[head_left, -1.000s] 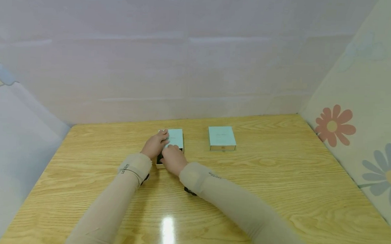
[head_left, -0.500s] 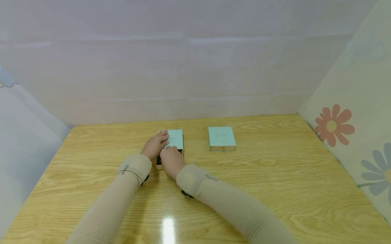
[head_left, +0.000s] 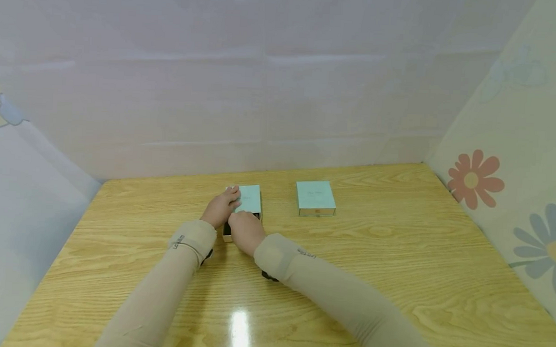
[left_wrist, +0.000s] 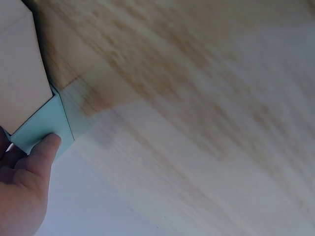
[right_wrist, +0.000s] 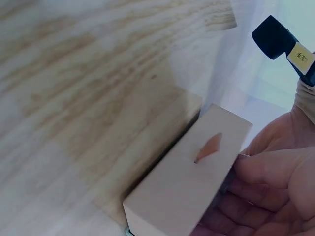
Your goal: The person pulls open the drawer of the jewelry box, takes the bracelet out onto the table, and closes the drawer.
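A pale teal drawer box [head_left: 250, 198] lies at the back of the table, its cream drawer [head_left: 227, 238] pulled out toward me and dark inside. My left hand [head_left: 219, 208] grips the teal sleeve, thumb on its side [left_wrist: 47, 124] and fingers across the top. Over the drawer is my right hand [head_left: 246, 232], its fingers curled down into the opening. In the right wrist view the thumb sits right at the edge of the drawer front [right_wrist: 172, 189], which bears a small brown tab [right_wrist: 211, 146]. I cannot tell what the right fingers hold, as they are largely hidden.
A second teal box [head_left: 316, 195], closed, stands to the right on the wooden table [head_left: 376, 271]. Pale cloth walls [head_left: 262, 100] rise behind the table and along both sides, with printed flowers [head_left: 476, 179] at the right.
My right hand shifts slightly left, then back a little to the right over the drawer. The left hand keeps its hold, and both boxes stay in place.
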A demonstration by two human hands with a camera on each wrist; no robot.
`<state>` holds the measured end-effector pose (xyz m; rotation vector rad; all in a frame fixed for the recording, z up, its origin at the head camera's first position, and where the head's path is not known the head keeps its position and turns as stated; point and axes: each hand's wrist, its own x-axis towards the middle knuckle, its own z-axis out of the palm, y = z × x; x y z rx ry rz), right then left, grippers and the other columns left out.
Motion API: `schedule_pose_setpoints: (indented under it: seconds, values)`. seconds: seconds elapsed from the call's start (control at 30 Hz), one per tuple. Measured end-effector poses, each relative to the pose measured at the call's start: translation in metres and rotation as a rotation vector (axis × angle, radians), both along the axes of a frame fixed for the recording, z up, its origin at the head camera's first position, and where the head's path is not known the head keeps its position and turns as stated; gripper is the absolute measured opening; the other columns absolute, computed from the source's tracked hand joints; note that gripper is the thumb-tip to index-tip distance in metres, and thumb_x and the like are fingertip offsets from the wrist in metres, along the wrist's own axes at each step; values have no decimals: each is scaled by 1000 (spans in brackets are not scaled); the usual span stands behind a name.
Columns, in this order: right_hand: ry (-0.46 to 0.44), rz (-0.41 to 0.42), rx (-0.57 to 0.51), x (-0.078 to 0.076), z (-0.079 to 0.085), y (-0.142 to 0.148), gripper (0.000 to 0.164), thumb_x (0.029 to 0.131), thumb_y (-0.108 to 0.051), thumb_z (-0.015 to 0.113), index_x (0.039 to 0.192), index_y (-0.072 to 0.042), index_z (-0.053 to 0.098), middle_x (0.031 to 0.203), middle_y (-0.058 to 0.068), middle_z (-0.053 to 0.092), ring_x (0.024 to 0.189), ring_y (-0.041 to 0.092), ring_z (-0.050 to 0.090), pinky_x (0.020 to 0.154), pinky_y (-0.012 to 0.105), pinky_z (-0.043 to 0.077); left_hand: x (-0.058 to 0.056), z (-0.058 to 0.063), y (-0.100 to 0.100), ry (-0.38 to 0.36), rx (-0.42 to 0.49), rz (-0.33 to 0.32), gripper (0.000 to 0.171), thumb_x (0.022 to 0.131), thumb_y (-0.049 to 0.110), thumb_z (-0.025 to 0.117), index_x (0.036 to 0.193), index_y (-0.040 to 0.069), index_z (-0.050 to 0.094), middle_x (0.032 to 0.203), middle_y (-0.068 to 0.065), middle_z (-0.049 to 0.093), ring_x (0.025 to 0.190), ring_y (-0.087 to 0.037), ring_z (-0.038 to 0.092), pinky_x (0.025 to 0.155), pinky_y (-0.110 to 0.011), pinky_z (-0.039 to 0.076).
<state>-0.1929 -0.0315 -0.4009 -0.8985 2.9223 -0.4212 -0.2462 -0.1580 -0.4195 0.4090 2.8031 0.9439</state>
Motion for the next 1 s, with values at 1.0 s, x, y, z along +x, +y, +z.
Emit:
schedule_pose_setpoints:
  seconds: [1.0]
  values:
    - [-25,160,61,5,11,28,10,96,-7,62,99,0,69,82,7,67,72,15,66,58,17,54,2,-2,-1,24,9,-10,49,104,10,46,148,-6,32,156,-21,22,146,-36,13,122,-43,16]
